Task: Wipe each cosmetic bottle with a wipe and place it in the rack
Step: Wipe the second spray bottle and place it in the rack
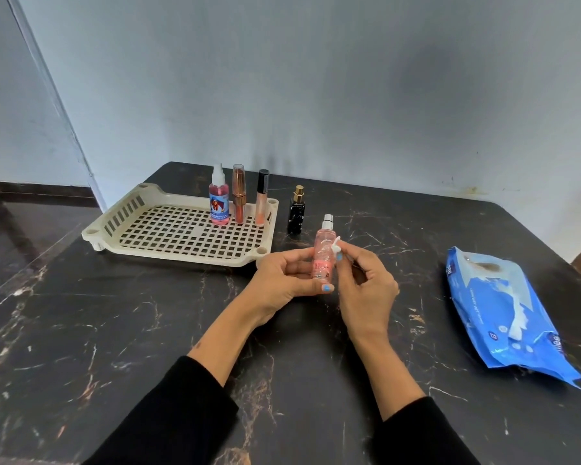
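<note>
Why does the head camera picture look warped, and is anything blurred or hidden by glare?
Head view: the wide lens bends the wall edge and the table rim. Light is soft and even, with a faint shadow on the wall. The pink bottle and both hands, left hand and right hand, are fairly sharp. No strong glare; the wipes pack shows slight sheen.

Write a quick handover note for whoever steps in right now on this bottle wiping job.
Left hand grips the pink spray bottle upright above the table. Right hand pinches a small white wipe against it.
Done: three items stand in the cream rack: blue-label bottle, rose-gold tube, black-capped tube.
Left: finish wiping the pink bottle and rack it, then do the black bottle standing beside the rack.
Wipes pack lies to the right.
</note>
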